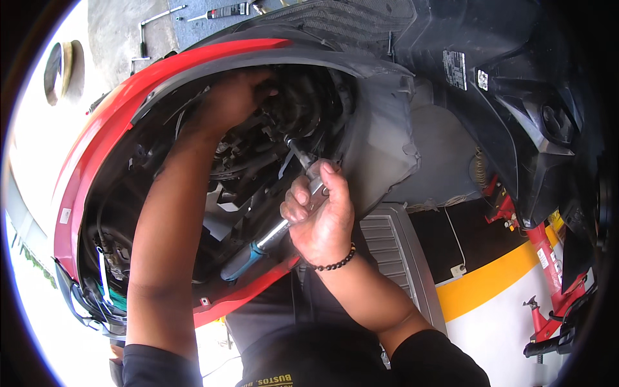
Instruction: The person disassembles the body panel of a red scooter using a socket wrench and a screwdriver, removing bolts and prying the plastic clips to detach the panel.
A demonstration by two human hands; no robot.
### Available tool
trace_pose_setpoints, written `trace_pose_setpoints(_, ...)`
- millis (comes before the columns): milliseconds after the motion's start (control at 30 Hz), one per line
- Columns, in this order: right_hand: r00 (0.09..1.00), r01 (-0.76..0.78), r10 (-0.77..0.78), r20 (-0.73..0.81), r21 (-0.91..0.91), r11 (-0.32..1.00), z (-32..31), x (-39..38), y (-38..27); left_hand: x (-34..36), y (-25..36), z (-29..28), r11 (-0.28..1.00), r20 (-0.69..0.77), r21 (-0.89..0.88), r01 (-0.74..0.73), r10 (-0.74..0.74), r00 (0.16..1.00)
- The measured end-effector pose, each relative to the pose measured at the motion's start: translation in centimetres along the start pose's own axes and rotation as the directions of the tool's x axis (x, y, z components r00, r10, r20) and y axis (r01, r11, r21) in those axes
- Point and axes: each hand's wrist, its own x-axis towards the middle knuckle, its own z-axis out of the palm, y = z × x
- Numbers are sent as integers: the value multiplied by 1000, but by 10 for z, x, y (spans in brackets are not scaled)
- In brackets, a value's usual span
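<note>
My right hand (325,206) is wrapped round a chrome ratchet wrench (274,235) with a blue grip. A socket extension (298,152) runs from the wrench's head up into dark machinery (258,148). Deeper in the same cavity, at its upper part, my left hand (232,100) reaches among dark parts; shadow hides most of its fingers, so what they touch is unclear. Red body panels (103,129) of a vehicle edge the cavity, and a grey liner (380,129) borders it on the right.
A combination wrench (103,277) rests at the cavity's lower left. Above, a long-handled tool (143,32) and a tube with a nozzle (225,11) lie on the floor. At right are a large black plastic panel (490,97), a grey louvred case (390,248) and red metal stands (548,271).
</note>
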Motion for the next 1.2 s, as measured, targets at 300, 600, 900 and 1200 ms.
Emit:
trace_pose_setpoints(300, 993, 16, -22, 114, 53, 998, -8, -2, 9, -19, 4, 1, 976, -169, 173, 132, -103, 980)
trace_pose_setpoints(600, 990, -1, -12, 143, 89, 996, -8, -3, 3, -28, -9, 4, 999, 100, -28, -32, 35, 994)
trace_pose_setpoints(900, 988, 23, -29, 152, 38, 999, -14, 0, 2, -26, -11, -3, 995, 260, -4, 100, -95, 961)
trace_pose_setpoints(1200, 980, 19, -19, 199, 1, 1000, -17, 0, 0, -23, -16, -7, 992, 347, 93, 83, -110, 931)
